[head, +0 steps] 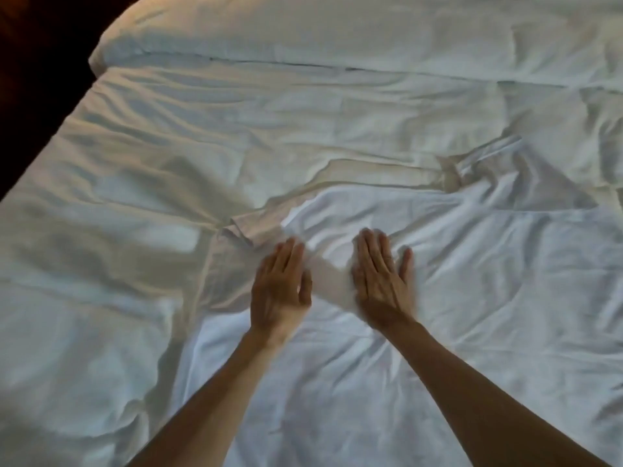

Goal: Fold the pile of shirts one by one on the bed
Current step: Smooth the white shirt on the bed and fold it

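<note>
We see one white shirt [421, 298] spread flat on the bed [135, 163], filling the frame from centre to 4 o'clock. Our left hand [279, 284] and right hand [382, 281] lie on it, fingers straight and pressed together, gripping nothing. We judge folding has barely begun (no pile or folded shirt shows anywhere). A pillow [303, 28] lies at 12 o'clock.

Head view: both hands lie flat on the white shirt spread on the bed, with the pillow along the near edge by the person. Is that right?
Not quite. In the head view the pillow lies along the far edge of the bed, away from the person. The rest holds: the left hand and right hand lie flat, fingers straight, on the white shirt spread on the bed.
</note>
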Demonstrator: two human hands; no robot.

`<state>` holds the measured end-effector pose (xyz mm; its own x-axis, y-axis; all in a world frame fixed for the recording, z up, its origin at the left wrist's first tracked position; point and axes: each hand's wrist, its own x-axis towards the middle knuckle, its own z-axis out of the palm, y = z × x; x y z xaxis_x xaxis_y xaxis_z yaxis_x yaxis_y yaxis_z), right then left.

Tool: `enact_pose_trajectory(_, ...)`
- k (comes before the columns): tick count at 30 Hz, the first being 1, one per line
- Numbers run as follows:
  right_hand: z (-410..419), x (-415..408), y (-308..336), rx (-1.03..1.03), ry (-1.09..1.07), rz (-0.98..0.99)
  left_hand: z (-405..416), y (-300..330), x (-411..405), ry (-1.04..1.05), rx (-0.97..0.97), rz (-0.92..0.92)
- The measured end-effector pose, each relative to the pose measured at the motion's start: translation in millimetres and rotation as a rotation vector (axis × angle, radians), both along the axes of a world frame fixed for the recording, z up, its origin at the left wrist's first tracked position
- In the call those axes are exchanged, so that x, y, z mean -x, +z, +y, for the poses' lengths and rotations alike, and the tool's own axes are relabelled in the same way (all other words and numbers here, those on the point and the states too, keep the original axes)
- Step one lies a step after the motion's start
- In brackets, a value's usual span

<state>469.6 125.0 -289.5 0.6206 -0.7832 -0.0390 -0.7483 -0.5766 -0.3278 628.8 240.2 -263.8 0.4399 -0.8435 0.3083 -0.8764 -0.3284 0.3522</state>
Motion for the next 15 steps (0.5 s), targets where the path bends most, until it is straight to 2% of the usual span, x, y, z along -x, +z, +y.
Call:
enact_pose_trajectory(6,3,0,-16,0.070,-0.010,0.079,-59,15,-76,0.265,-0.410,-0.087)
enact_pose_trajectory(9,3,0,-17,0.086,-0.012,0.081,-78,28,-109,0.267,-0.511,0.003)
enact_pose_trajectory(11,3,0,-18,0.088,-0.012,0.075,-88,42,-133,0.244,-0.506,0.238)
enact_pose_trajectory(13,2,0,-19,0.091,-0.008,0.077,-100,59,-152,0.269,-0.394,0.662)
enact_pose_trajectory(14,2,0,-19,0.092,-0.006,0.078,-105,64,-158,0.292,-0.320,0.808)
enact_pose_trajectory(15,2,0,-19,0.094,-0.005,0.076,-109,68,-165,0.307,-0.266,0.876)
